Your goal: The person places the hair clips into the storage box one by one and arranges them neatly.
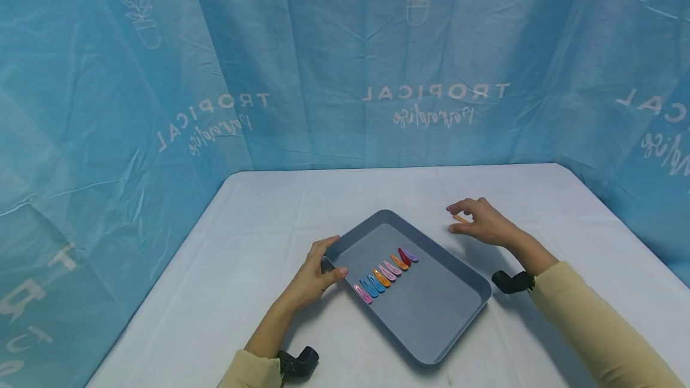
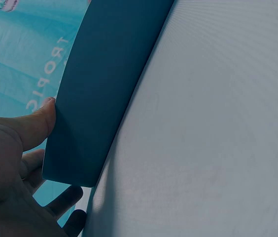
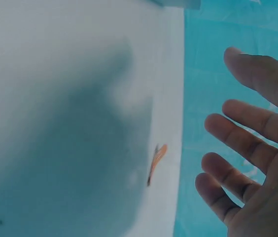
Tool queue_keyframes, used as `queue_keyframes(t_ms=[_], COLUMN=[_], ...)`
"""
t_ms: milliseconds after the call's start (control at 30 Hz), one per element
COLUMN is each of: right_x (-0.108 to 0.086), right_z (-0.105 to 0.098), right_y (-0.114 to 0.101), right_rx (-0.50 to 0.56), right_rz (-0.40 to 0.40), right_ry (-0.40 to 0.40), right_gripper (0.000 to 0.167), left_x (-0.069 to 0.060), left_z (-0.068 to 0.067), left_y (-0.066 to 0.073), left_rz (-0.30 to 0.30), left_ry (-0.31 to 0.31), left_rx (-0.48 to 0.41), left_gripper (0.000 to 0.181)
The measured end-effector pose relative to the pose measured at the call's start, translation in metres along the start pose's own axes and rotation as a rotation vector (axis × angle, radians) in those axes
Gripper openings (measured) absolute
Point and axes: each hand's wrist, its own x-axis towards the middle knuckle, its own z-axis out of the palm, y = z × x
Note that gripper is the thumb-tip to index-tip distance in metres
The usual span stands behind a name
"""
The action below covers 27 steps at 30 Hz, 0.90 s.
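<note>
A grey tray (image 1: 436, 310) lies at an angle on the white table. In it several hair clips (image 1: 380, 277) in pink, blue, orange, red and purple form a slanting row. My left hand (image 1: 317, 271) grips the tray's left corner, thumb at the rim; the left wrist view shows the tray's outer wall beside the thumb. Beyond the tray's right side, my right hand (image 1: 480, 221) is raised with thumb and fingers spread. An orange hair clip (image 3: 157, 164) shows apart from those fingers in the right wrist view; I cannot tell whether it touches the table.
White cloth covers the table (image 1: 259, 214). Blue printed curtains (image 1: 323, 64) hang behind it and along both sides. Black wrist devices (image 1: 299, 364) sit below each hand, at the ends of the beige sleeves (image 1: 598, 322).
</note>
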Motion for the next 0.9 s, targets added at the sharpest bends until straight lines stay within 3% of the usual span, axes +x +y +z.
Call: queue_keyframes(t_ms=[700, 900], right_x=[-0.005, -0.005], right_z=[0.009, 0.007], right_y=[0.031, 0.037], right_rx=[-0.02, -0.037], right_rz=[0.115, 0.13], right_ry=[-0.055, -0.029], right_gripper=[0.055, 0.051], left_x=[-0.001, -0.002], left_z=[-0.001, -0.001], left_y=[0.0, 0.003], left_rz=[0.013, 0.008], left_ry=[-0.017, -0.011], left_rx=[0.007, -0.009], left_gripper=[0.072, 0.071])
